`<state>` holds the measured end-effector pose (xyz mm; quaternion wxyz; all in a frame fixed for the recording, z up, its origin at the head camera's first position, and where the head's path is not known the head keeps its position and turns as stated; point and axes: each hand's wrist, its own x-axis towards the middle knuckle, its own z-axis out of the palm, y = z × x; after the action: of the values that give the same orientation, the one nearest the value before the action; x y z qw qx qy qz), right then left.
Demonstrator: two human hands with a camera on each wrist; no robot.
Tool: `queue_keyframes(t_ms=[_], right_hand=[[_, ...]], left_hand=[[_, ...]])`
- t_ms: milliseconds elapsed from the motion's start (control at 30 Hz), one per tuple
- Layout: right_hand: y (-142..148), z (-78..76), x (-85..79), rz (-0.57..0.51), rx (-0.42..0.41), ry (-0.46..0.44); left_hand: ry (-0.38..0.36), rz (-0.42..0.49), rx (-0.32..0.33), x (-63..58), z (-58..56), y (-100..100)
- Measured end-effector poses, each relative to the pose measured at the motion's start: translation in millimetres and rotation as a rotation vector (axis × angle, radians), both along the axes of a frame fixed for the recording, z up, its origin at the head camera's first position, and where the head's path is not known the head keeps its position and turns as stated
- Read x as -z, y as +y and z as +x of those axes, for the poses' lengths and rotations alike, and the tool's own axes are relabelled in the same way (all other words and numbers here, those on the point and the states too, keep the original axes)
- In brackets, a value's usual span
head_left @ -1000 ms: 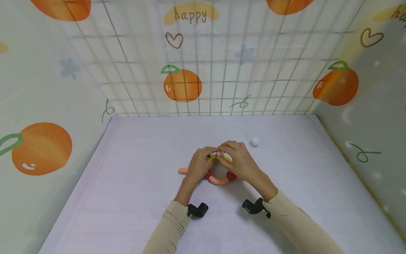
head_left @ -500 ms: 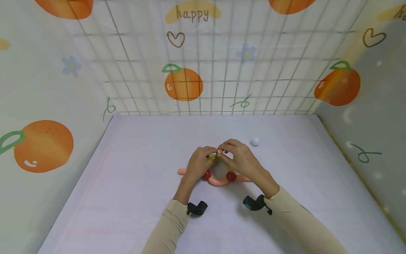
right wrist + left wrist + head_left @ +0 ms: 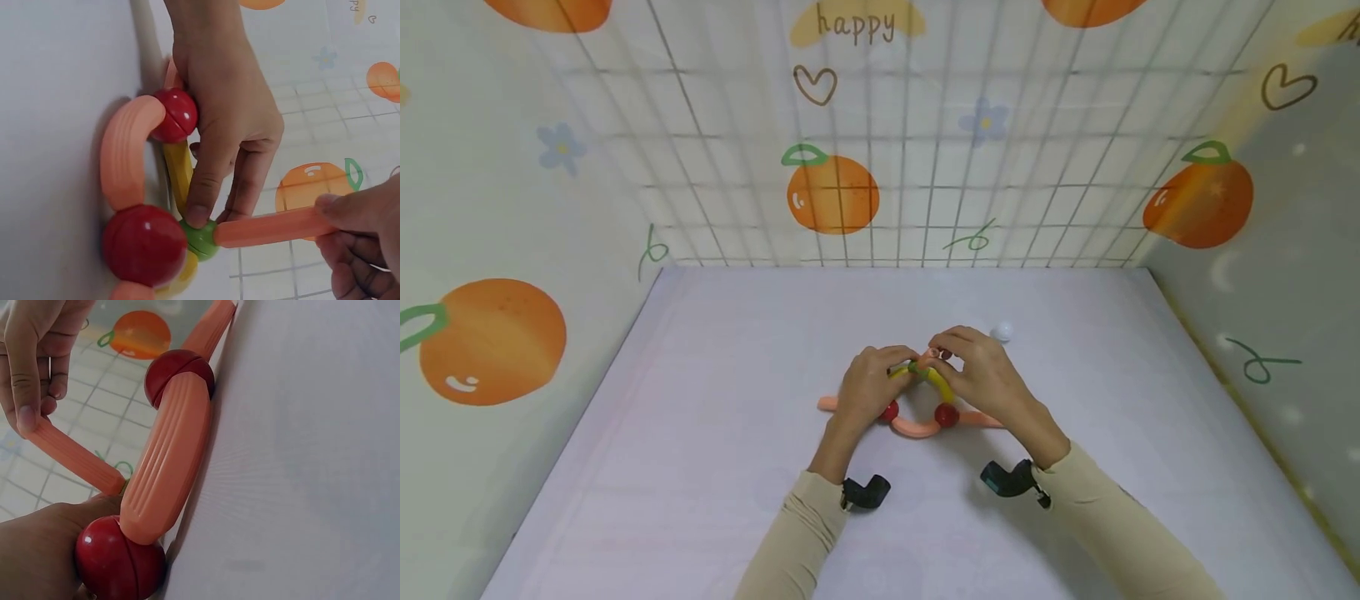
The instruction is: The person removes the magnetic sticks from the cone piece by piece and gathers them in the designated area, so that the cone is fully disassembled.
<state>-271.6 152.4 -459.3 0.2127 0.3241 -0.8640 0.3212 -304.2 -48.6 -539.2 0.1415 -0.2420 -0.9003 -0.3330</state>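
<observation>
My left hand [image 3: 868, 383] pinches a small green ball [image 3: 201, 242] at the far side of a ring of toy building rods and balls. A straight salmon-coloured rod [image 3: 269, 228] rises from that ball, and my right hand [image 3: 985, 375] pinches its free end between thumb and fingers. Yellow rods [image 3: 179, 172] run from the green ball towards two red balls [image 3: 144, 244]. Between the red balls, on the near side, lies a curved salmon rod [image 3: 172, 462]. The left hand partly covers one yellow rod and one red ball in the head view.
Straight salmon rods stick out sideways from the ring, one at the right [image 3: 981, 419] and one at the left [image 3: 828, 403]. A white ball [image 3: 1002, 332] sits behind the right hand on the pale tabletop [image 3: 715, 467]. Printed curtains enclose the back and sides.
My right hand has shifted a little right and away with the rod's upper end, so the rod leans right. More of the yellow rod and right-hand salmon rod shows. The left hand holds nearly still.
</observation>
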Motion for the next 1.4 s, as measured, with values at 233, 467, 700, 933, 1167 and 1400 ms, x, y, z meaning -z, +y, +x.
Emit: queue_keyframes(t_ms=[233, 467, 700, 933, 1167, 1400], right_hand=[[-3, 2.7, 5.4, -0.027, 0.018, 0.045], [-4, 4.7, -28.5, -0.168, 0.025, 0.171], [23, 5.2, -55.6, -0.242, 0.100, 0.151], [60, 3.1, -54.5, -0.223, 0.168, 0.112], [83, -0.8, -38.2, -0.191, 0.215, 0.056], [99, -3.9, -14.9, -0.153, 0.280, -0.041]], left_hand=[[-0.020, 0.012, -0.017, 0.6, 1.0, 1], [-0.020, 0.040, -0.006, -1.1, 0.1, -3], [-0.077, 0.073, 0.019, -1.5, -1.0, -1], [-0.119, 0.094, -0.001, 2.9, 3.2, -2], [-0.148, 0.103, -0.017, 0.3, 4.6, -4], [-0.170, 0.097, -0.012, 0.6, 6.0, 1]])
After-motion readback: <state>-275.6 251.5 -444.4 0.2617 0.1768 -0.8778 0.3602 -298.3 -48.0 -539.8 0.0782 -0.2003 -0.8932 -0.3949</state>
